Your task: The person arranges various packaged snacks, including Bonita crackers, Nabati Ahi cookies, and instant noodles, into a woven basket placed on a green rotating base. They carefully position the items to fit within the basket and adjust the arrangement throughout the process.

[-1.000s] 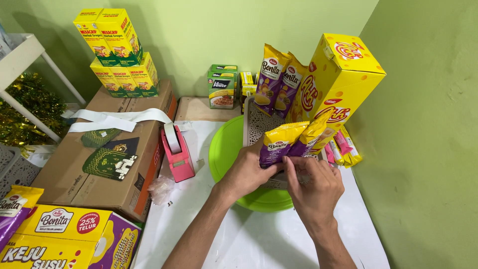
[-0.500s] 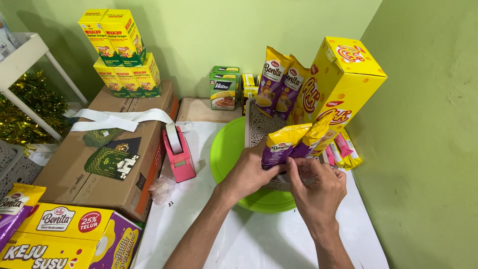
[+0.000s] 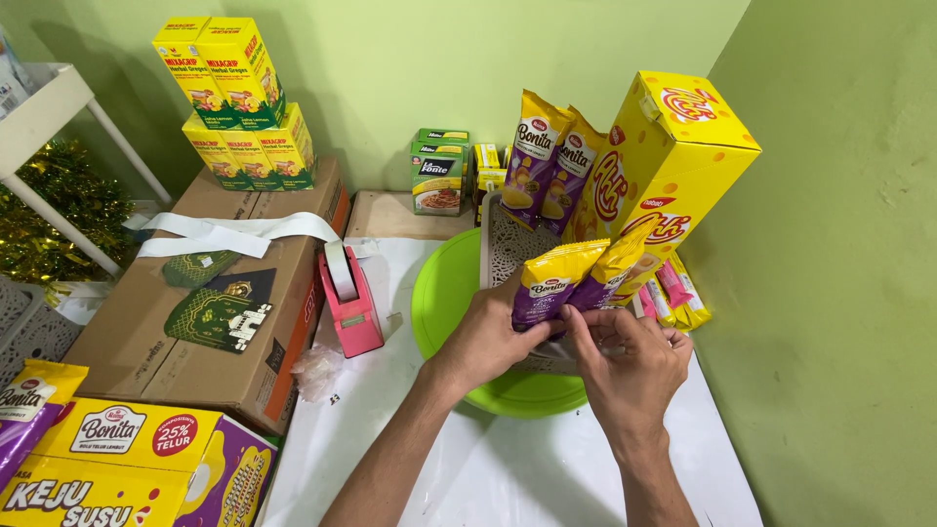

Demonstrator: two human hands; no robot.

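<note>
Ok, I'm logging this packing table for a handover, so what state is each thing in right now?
Left hand: gripping the purple-and-yellow snack packets.
Right hand: fingers on the same packets' lower edge.
Snack packets: sealed, upright in the grey lattice basket.
Lattice basket: standing on the round green plastic tray.
Tall yellow carton: closed, upright.
Pink tape dispenser: loaded with a roll.
Brown cardboard box: closed.

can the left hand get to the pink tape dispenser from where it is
Probably yes. The left hand is on the snack packets over the green tray, and the tape dispenser stands just to its left on the white table with nothing between them. It would have to let go first.
</note>
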